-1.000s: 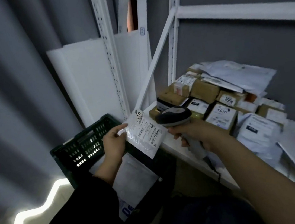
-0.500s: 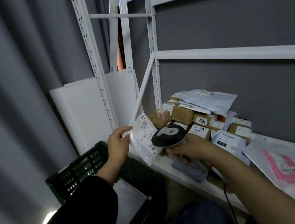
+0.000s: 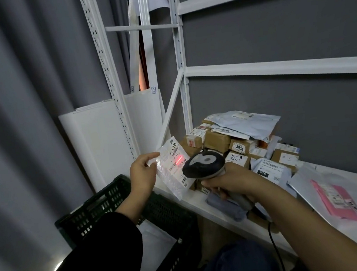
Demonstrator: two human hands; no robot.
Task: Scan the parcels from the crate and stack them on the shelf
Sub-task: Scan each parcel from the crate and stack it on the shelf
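My left hand [image 3: 143,177] pinches the parcel [image 3: 173,169]; right hand [image 3: 232,183] grips the scanner [image 3: 203,162]. A crinkled label could misread.

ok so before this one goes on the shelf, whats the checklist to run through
1. Grip on parcel: the left hand pinches the white parcel by its edge: ok.
2. Scanner aimed: the right hand grips the scanner, head towards the label: ok.
3. Beam on barcode: the red light lies across the label's bars: ok.
4. Scan registered: no screen or signal in view: cannot tell.
5. Room on the shelf: a bare strip shows in front of the pile: ok.
6. Pile steady: its top pieces lie loose and overlapping: cannot tell.
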